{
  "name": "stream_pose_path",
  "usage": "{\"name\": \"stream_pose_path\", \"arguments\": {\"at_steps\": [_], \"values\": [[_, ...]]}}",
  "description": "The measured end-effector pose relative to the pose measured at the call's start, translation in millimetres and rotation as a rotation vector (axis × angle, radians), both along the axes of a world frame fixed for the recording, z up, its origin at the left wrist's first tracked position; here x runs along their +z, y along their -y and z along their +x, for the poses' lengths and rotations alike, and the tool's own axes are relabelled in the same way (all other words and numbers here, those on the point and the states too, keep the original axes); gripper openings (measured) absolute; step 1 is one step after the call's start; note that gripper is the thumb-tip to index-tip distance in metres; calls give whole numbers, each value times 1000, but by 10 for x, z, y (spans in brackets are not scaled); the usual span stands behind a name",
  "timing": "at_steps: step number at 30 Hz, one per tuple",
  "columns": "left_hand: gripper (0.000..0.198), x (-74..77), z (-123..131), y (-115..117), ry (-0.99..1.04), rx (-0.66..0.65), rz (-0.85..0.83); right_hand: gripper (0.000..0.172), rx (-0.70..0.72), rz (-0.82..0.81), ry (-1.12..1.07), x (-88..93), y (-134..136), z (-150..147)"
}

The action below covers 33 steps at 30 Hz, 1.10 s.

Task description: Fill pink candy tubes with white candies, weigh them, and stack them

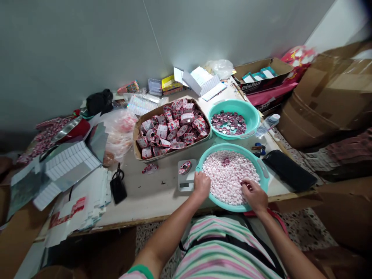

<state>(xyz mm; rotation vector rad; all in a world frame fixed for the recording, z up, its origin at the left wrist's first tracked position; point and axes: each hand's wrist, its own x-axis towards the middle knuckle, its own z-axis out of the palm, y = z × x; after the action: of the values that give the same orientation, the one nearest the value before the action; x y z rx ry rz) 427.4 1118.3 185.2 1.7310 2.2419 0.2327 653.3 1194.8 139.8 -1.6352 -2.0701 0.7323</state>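
Observation:
A teal basin (263,167) full of small white and pink round candies (226,174) sits at the table's near edge. My left hand (201,185) rests closed on the basin's left rim. My right hand (254,193) is inside the basin on the right, fingers pinched over the candies; what it pinches is too small to name. A small round printed tin (185,167) lies on a white digital scale (186,176) just left of the basin.
A cardboard tray (139,131) of printed tins stands behind, and a second teal basin (252,112) holds dark lids. A black phone case (289,170), a water bottle (267,124), a black clip (117,188), folded cartons (69,162) and big cardboard boxes (328,100) surround them.

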Motion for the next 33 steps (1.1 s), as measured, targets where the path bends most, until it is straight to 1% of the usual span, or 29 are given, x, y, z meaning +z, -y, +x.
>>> {"name": "stream_pose_path", "arguments": {"at_steps": [4,6,8,10,12,14,16,17,20,22,24,26,29,33], "values": [[8,4,-16,65,60,38,85,26,-10,-24,0,7,6,4],[5,38,-92,105,84,95,155,27,-20,-26,4,10,7,8],[10,67,-240,150,82,212,233,28,-23,-30,-1,9,5,16],[15,68,-452,206,55,376,301,30,-19,-39,-25,5,1,22],[15,29,-683,269,24,524,349,31,-36,-53,-70,5,-3,18],[12,-41,-875,324,7,609,379,33,-81,-66,-125,18,-2,-10],[9,-123,-988,349,9,630,400,35,-106,-77,-180,49,5,-70],[8,-162,-1012,349,14,627,409,34,-96,-82,-208,72,11,-112],[8,-248,-1002,315,40,600,434,30,-7,-93,-280,168,27,-283],[11,-273,-983,306,58,588,457,26,65,-80,-304,248,30,-427],[16,-277,-999,349,73,600,489,22,136,-49,-323,334,26,-593],[22,-274,-1058,458,84,639,521,19,194,-29,-344,417,16,-777],[27,-279,-1188,719,99,700,552,18,241,-26,-387,516,1,-1071],[26,-328,-1293,1086,120,742,547,16,285,-27,-424,562,-32,-1449]]}}
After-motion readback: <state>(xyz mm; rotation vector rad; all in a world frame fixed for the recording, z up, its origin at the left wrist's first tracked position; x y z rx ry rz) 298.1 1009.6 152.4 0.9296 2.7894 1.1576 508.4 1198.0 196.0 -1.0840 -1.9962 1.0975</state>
